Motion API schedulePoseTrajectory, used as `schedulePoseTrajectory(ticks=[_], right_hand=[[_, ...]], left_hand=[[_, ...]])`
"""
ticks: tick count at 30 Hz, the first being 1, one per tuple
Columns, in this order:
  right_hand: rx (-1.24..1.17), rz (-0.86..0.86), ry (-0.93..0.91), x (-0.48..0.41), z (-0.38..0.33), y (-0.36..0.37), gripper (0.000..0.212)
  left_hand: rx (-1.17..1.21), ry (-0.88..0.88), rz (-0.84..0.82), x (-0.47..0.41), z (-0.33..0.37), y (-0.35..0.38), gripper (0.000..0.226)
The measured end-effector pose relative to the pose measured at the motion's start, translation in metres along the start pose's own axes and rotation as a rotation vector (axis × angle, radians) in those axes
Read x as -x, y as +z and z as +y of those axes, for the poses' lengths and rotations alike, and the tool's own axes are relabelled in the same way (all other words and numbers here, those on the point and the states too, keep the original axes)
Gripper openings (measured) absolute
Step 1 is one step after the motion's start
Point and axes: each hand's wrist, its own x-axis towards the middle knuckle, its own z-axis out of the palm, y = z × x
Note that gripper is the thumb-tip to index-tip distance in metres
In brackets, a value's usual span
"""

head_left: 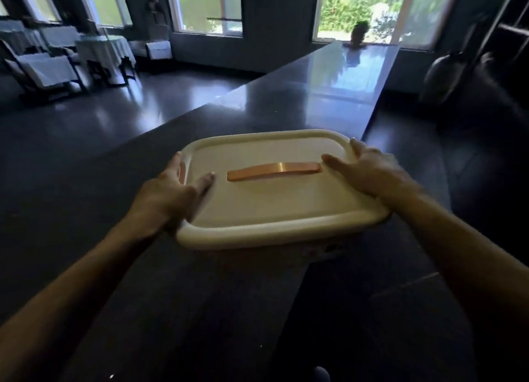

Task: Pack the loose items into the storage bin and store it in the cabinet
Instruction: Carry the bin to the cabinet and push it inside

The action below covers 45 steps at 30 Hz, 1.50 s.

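Observation:
A cream storage bin with its lid on stands on the dark counter, near the counter's right edge. The lid has a flat orange handle across its middle. My left hand lies over the lid's left rim, fingers spread, thumb on top of the lid. My right hand rests on the lid's right rim, fingers spread along the far right corner. Whatever is in the bin is hidden under the lid. No loose items or cabinet show.
The glossy counter runs away to a window, where a small potted plant stands at its far end. Chairs and a cloth-covered table sit at the far left. Dark floor lies on both sides of the counter. Dim furniture fills the right.

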Motion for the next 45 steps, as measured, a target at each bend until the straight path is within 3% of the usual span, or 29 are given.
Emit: schedulePoseTrajectory(ticks=[14,24,35,45], right_hand=[[-0.069,0.314,0.427,-0.165,0.229,-0.148,0.081],[-0.064,0.366,0.642,-0.322,0.369,-0.179,0.085],[-0.078,0.452,0.732,-0.551,0.480,-0.215,0.087],[-0.057,0.531,0.879,-0.732,0.647,-0.241,0.089]], left_hand=[[0.156,0.388,-0.254,-0.190,0.316,0.213,0.079],[0.183,0.609,-0.413,-0.327,0.492,0.381,0.073],[0.276,0.751,-0.490,-0.521,0.684,0.527,0.068],[0.281,0.766,-0.574,-0.647,0.869,0.725,0.075]])
